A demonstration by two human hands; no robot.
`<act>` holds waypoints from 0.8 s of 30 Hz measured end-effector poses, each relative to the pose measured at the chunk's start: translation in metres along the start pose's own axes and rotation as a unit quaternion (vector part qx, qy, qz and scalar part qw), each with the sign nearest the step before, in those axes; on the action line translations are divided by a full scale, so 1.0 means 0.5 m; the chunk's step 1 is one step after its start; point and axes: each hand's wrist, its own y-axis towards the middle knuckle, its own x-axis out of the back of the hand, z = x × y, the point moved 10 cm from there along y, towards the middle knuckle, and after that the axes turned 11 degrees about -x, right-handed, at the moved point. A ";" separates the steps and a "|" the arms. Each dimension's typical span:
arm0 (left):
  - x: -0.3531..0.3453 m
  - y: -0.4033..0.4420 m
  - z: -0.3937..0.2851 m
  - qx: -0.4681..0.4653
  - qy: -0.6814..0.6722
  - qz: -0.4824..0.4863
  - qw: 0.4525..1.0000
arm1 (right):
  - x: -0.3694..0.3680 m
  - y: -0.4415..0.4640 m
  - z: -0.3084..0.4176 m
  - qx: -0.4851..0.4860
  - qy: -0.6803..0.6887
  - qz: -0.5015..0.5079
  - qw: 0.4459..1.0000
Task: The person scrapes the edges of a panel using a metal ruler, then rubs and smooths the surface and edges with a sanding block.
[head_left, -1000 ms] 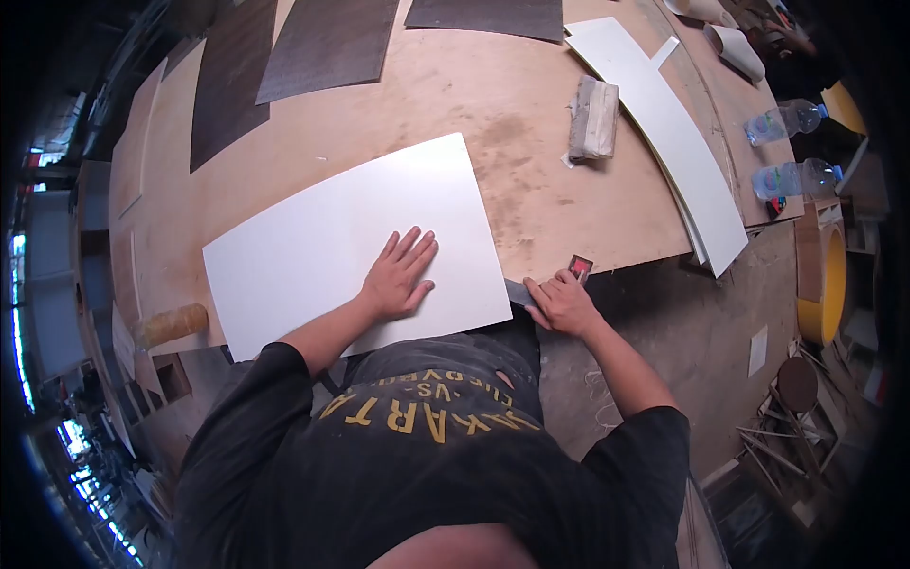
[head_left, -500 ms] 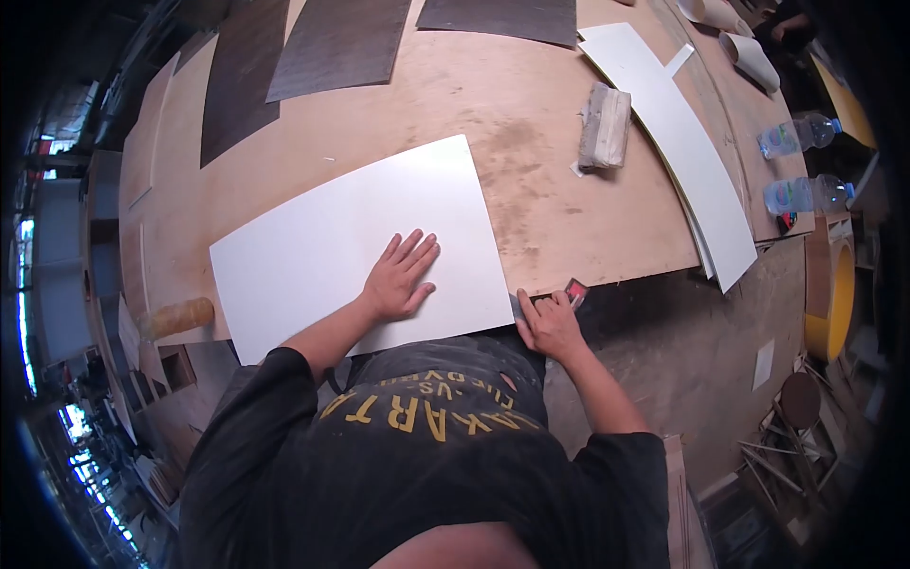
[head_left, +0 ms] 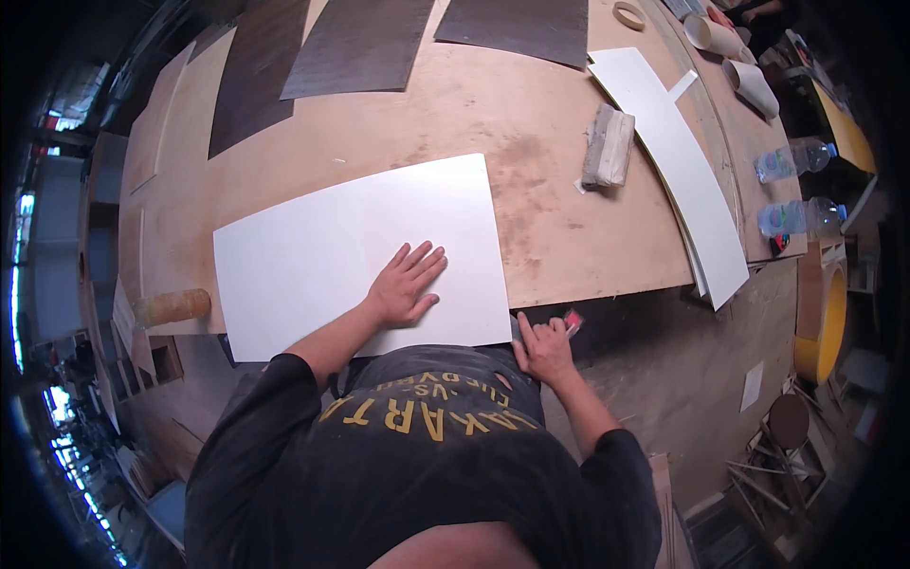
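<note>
A white sheet [head_left: 284, 275] lies flat on the wooden worktable [head_left: 607, 251], its near edge close to my body. My left hand [head_left: 408, 284] rests palm down on the sheet, fingers spread. Beside the sheet's near right corner, my right hand [head_left: 545, 349] is closed around a flat hand tool [head_left: 573, 322] with a red end. A greyish part of it shows by the sheet's edge; most of the tool is covered by my fingers, so its exact kind is unclear.
A wrapped block [head_left: 609, 147] and long white strips [head_left: 678, 161] lie to the right. Dark panels [head_left: 355, 47] are at the back. Two plastic bottles [head_left: 782, 218] stand at far right, a tape roll [head_left: 628, 14] behind. A brownish cylinder [head_left: 175, 307] lies at left.
The view has shifted slightly, so the table appears lower. My right hand and the tool's red end sit a little nearer my body. The left hand stays on the sheet.
</note>
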 end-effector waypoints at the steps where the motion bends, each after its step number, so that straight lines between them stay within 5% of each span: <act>1: 0.000 -0.004 -0.002 -0.004 -0.001 0.001 1.000 | -0.004 -0.006 0.003 -0.011 0.010 -0.002 1.000; 8: 0.000 -0.005 -0.010 -0.007 0.006 0.004 1.000 | 0.046 0.065 -0.062 0.080 -0.042 0.013 0.996; 18: 0.004 -0.004 -0.012 -0.003 0.000 -0.001 1.000 | 0.001 -0.008 -0.008 -0.018 0.015 -0.011 1.000; 24: 0.002 -0.007 -0.006 -0.007 0.003 -0.010 1.000 | 0.016 0.009 -0.023 0.003 -0.015 -0.006 1.000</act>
